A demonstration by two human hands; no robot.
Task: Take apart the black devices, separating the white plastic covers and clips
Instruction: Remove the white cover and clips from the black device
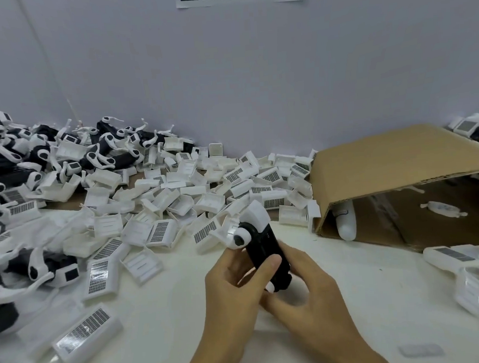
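Fingers of both hands, left hand (234,283) & right hand (305,287), grip black device (266,250); bare table (162,308) below.

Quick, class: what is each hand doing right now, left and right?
Left hand: grips the black device, thumb across its body.
Right hand: holds the same device from the right side, fingers curled round its lower end.
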